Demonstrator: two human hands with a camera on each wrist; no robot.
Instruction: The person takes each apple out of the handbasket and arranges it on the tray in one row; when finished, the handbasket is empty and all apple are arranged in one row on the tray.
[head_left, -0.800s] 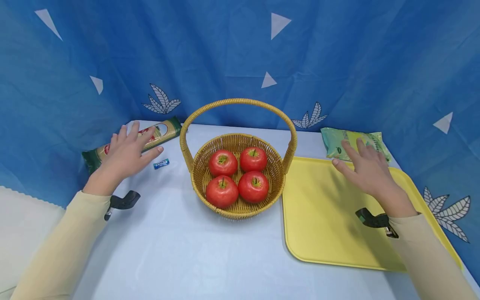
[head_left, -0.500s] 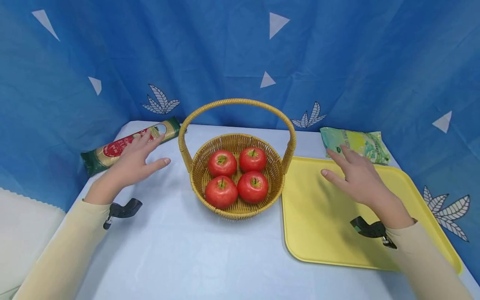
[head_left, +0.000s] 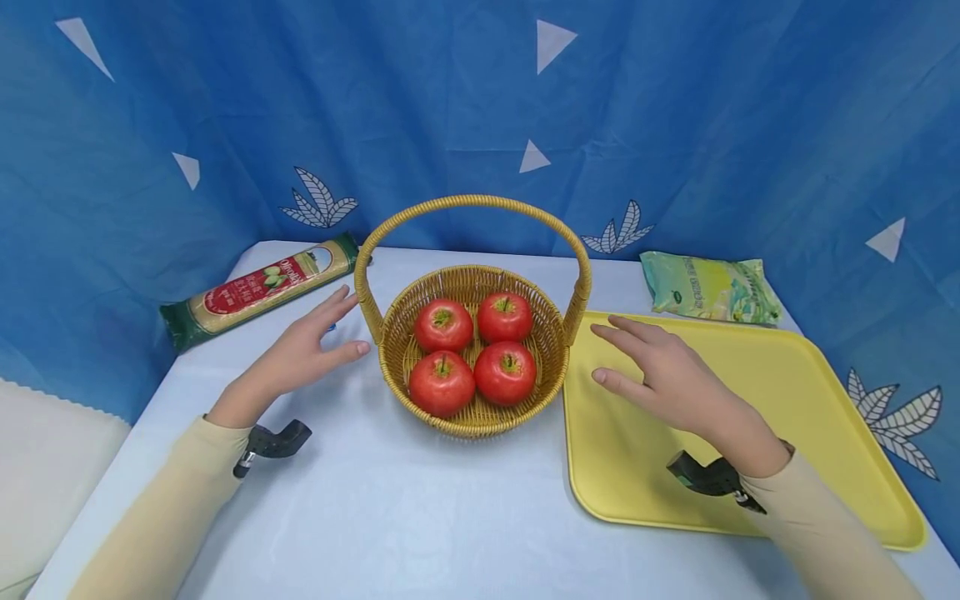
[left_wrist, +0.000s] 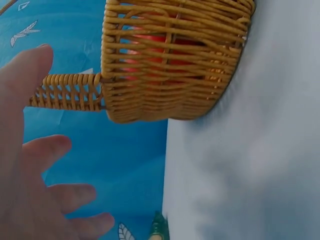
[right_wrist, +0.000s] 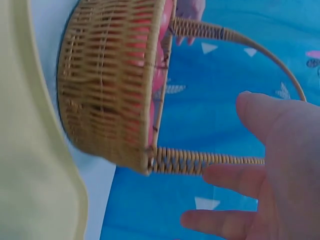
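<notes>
grip, head view: two bare hands, nothing in either, fingers relaxed and apart; left hand [head_left: 300, 357] just beside the basket [head_left: 472, 431], right hand [head_left: 675, 383] over the yellow tray [head_left: 645, 492].
basket, head view: upright, midway across the tabletop [head_left: 412, 525] and nearer its far edge, four red apples [head_left: 507, 373] snug inside, handle [head_left: 476, 201] arching high overhead.
corners, head view: long packet [head_left: 258, 292] at the far left, green packet [head_left: 708, 287] at the far right, small blue thing [head_left: 332, 326] peeking out past the left hand.
left wrist view: thumb up in front of the handle's foot, fingers below; can't tell whether skin meets wicker. looks like an approach to the basket, and a slow, light arrival would suit it.
right wrist view: thumb and fingers parted, one fingertip overlapping the handle's near foot, touch unclear. neatest, i'd say: both hands meeting opposite sides together, pressing evenly and keeping the basket level, so no apple rolls.
</notes>
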